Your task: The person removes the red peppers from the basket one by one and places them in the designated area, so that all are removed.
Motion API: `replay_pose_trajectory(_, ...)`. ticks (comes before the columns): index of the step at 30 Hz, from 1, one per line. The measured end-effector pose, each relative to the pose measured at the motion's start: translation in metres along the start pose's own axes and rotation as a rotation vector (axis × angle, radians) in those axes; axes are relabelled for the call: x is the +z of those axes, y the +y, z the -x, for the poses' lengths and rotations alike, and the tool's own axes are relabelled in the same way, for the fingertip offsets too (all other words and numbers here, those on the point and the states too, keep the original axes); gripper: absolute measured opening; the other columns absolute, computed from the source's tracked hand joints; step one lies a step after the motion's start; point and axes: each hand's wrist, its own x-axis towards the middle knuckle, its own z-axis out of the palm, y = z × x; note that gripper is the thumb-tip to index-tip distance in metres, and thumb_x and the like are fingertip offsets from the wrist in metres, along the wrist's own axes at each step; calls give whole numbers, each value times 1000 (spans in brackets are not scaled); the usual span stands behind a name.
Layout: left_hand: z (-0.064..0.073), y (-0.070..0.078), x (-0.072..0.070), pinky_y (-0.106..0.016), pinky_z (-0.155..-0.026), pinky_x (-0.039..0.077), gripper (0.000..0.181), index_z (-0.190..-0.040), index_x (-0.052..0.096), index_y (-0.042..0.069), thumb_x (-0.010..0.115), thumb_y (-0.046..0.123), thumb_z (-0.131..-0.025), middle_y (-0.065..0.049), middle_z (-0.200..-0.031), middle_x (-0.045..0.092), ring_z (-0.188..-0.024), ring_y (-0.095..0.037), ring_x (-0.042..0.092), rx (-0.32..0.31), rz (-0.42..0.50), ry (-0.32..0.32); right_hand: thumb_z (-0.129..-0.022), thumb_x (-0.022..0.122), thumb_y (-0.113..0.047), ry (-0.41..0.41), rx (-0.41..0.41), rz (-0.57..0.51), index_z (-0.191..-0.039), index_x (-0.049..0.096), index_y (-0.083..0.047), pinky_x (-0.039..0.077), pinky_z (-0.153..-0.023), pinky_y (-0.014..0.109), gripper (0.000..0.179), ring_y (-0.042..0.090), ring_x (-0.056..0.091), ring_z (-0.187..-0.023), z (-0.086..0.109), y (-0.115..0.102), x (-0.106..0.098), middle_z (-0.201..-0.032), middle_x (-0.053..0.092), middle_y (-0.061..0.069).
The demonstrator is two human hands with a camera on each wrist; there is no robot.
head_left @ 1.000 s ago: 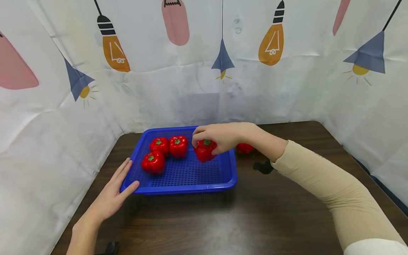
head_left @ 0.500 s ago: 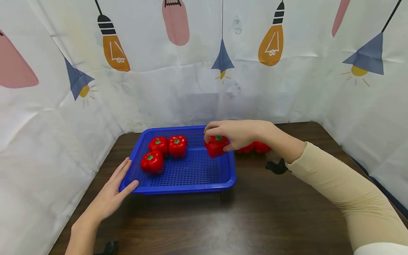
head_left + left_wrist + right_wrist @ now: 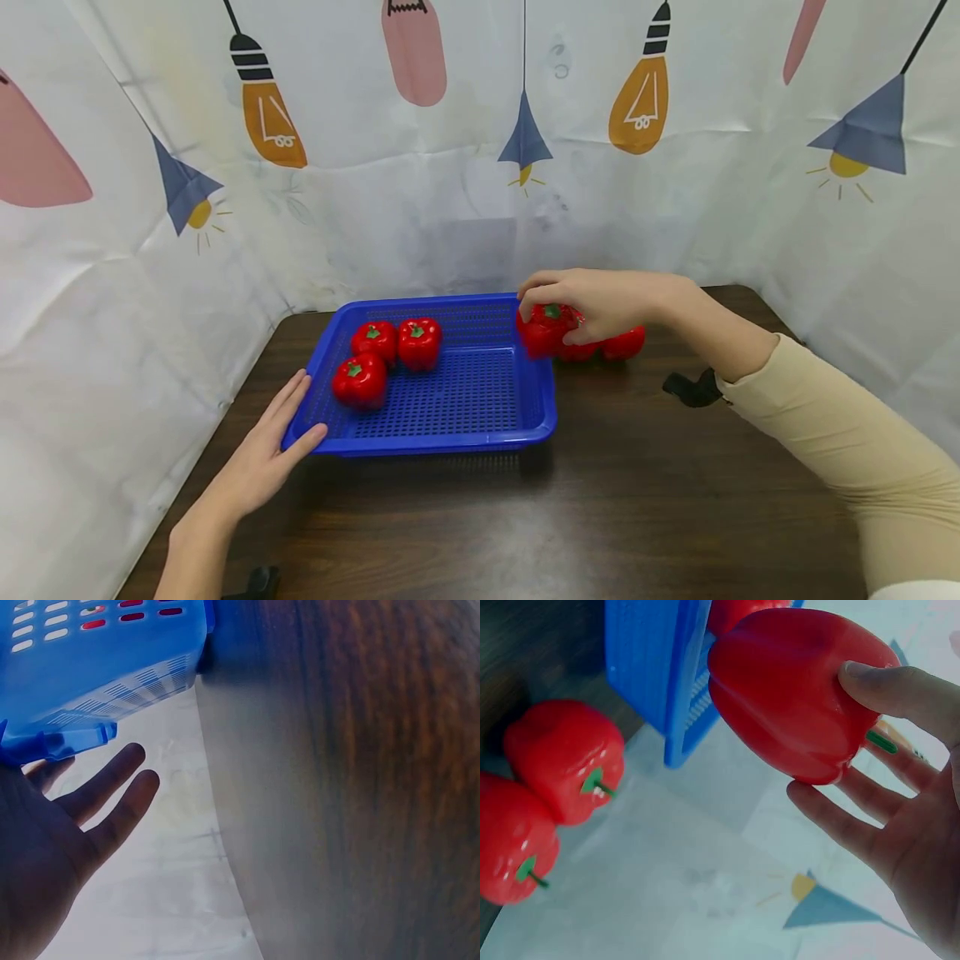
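Note:
My right hand (image 3: 592, 298) pinches a red bell pepper (image 3: 537, 335) with a green stem between thumb and fingers, above the right rim of a blue plastic basket (image 3: 427, 443). In the right wrist view, this held pepper (image 3: 795, 690) is raised off the table, beside the basket wall. With fingers straight, my left hand (image 3: 258, 454) rests against the basket's left rim; the left wrist view shows the hand (image 3: 45, 855) from below. Three red peppers sit in the basket's left half, one of them the front pepper (image 3: 361, 383). Two more, including the right-hand pepper (image 3: 625, 343), stand on the table right of the basket.
The dark wooden table (image 3: 615, 500) extends in front and to the right. A white curtain (image 3: 360, 225) printed with lamps and bulbs encloses the back and sides. A black strap (image 3: 692, 388) shows by the right wrist, another dark piece (image 3: 258, 583) by the left.
My right hand has carried its pepper rightward and slightly away, from over the basket's inside to its right rim. The left hand and the peppers in the basket have stayed put.

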Motion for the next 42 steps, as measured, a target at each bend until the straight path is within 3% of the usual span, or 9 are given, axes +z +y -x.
replay_pose_trajectory(6, -1, 1, 0, -77, -110, 16, 75, -166, 19, 13, 60, 29, -105, -6, -172, 8, -152, -47, 12, -5, 0, -4, -85, 77, 2, 21, 12, -19, -123, 60, -15, 55, -84, 35, 45, 22, 53, -122, 17, 11, -3, -145, 49, 3)
replay_pose_trajectory(14, -2, 1, 0, -77, -110, 17, 75, -166, 19, 12, 60, 29, -104, -6, -172, 9, -152, -47, 13, -2, -2, -5, -81, 77, 6, 73, 106, -56, -122, 60, -16, 57, -79, 36, 49, 23, 53, -118, 43, 22, -8, -142, 51, 4)
replay_pose_trajectory(25, -3, 0, 0, -76, -111, 16, 75, -165, 19, 13, 60, 29, -104, -6, -172, 9, -152, -46, 13, 0, -5, -1, -81, 77, 9, 124, 184, -62, -122, 61, -15, 56, -88, 41, 51, 22, 52, -120, 72, 40, -15, -137, 53, 2)
replay_pose_trajectory(42, -3, 1, -2, -76, -111, 16, 75, -165, 20, 12, 60, 29, -104, -6, -172, 9, -153, -46, 13, 5, -11, 1, -76, 79, 15, 208, 378, -137, -126, 62, -9, 55, -85, 47, 58, 29, 51, -121, 116, 74, -20, -134, 57, 7)
